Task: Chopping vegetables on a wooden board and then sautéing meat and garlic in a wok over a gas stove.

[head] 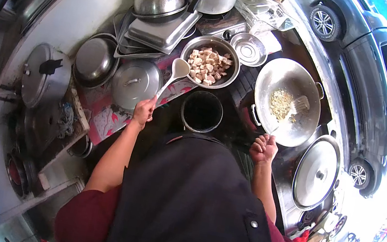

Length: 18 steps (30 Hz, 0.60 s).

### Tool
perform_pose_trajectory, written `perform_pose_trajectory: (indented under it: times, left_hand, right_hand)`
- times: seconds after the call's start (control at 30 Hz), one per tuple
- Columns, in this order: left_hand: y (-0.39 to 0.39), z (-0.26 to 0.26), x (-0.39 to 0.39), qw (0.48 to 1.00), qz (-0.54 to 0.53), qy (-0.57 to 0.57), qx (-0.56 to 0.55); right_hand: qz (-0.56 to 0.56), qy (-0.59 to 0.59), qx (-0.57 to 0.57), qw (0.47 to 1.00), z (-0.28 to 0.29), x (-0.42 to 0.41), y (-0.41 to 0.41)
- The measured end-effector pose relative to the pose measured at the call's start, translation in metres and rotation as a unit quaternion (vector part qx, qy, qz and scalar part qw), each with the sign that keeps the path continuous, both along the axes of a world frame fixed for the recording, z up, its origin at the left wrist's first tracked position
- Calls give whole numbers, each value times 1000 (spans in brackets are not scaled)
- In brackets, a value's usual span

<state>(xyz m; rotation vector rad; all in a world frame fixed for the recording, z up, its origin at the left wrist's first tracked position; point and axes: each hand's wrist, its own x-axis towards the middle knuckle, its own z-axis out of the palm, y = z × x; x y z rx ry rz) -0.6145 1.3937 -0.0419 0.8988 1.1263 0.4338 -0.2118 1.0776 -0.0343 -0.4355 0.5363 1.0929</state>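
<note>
My left hand (144, 112) grips the handle of a ladle (180, 68), whose bowl is beside the rim of a metal bowl (234, 75) of diced meat (208, 65). What the ladle holds is hard to tell. On the right, my right hand (264, 147) is closed on the handle of a slotted metal spatula (301, 104). The spatula's blade rests in a large wok (300, 132), next to chopped, pale and golden bits (280, 103) that look like garlic or onion. A dark round container (201, 112) stands between my hands.
A flat metal lid (135, 83), an upturned bowl (93, 61) and stacked trays (154, 35) lie on the left. A small metal dish (248, 50) sits behind the wok. To the right is a large lidded pot (316, 172); a gas stove (222, 25) bears another pot at the back.
</note>
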Motion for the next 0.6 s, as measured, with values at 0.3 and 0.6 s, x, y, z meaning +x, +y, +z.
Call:
perform_pose_trajectory:
  times: [0.3,0.6]
  left_hand:
    - [66,-6,90,905,-199,182,328]
    - [189,-18,333,915,-317,142,205]
  right_hand:
    - [-27,-25,-6,999,16,-52,33]
    - [-91,-61,-43,993,46,-89,-28]
